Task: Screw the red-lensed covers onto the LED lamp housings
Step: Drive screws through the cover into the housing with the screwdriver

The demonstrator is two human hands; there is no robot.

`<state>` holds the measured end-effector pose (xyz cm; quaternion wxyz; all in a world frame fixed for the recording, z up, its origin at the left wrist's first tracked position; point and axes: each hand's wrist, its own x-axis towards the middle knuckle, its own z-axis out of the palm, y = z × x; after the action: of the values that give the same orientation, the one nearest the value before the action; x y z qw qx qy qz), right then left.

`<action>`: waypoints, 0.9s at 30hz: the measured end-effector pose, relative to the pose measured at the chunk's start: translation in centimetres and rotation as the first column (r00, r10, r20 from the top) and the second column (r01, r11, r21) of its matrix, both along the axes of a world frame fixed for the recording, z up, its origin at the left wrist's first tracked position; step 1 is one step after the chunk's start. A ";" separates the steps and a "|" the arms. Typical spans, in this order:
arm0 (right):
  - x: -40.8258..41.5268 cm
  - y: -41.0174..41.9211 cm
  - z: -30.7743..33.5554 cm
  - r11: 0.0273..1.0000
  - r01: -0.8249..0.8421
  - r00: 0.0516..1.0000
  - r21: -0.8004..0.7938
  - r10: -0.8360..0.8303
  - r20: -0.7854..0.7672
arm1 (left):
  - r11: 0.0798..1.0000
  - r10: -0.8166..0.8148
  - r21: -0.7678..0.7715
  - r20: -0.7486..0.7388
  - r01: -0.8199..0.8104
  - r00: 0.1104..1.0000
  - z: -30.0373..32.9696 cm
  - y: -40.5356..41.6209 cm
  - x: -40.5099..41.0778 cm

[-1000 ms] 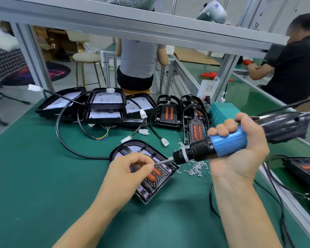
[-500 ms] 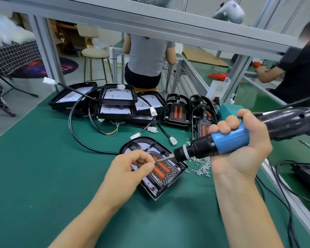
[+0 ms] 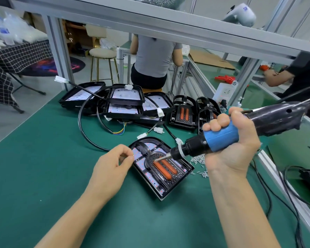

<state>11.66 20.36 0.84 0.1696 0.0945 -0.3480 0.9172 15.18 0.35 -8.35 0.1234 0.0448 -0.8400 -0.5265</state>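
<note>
Currently the right hand (image 3: 234,140) grips the electric screwdriver (image 3: 220,136), its bit tip resting on the red-lensed cover (image 3: 164,167) seated in the lamp housing (image 3: 168,187) on the green desk (image 3: 43,167). Left hand (image 3: 111,169) sits just beside the housing, fingers (image 3: 127,154) loosely curled, holding nothing visible. Loose screws (image 3: 198,159) lie near the housing.

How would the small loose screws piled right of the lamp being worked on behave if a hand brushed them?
The loose screws would probably scatter easily: they look tiny and light, lying unboxed on the green mat. Being slim and round, some might roll. Pinching one likely needs fingertips.
</note>
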 end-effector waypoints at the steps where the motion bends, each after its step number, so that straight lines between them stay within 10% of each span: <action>1: -0.2 -0.5 -0.2 1.000 -0.014 1.000 0.008 0.014 0.000 | 0.999 0.022 -0.047 0.000 -0.022 1.000 -0.3 -0.4 -0.1; 27: -3.5 -7.9 -3.4 0.910 0.028 0.994 0.413 0.017 -0.104 | 0.986 -0.066 0.162 0.100 0.049 0.993 -2.3 -1.1 -1.0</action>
<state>8.13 12.42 -2.58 0.1664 0.1752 -0.5252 0.8159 14.23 -0.72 -10.64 0.0597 0.0579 -0.8016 -0.5920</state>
